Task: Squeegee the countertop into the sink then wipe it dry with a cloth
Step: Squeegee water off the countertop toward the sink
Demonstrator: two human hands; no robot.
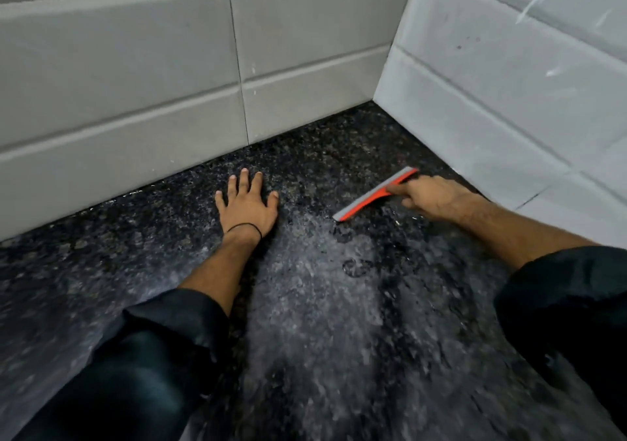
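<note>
The dark speckled granite countertop (142, 254) runs into a far right corner of pale grey wall tiles (118, 77), wet and shiny through its middle. A flat left hand (249, 205) and an orange-and-grey squeegee (373, 194) rest on it.
</note>
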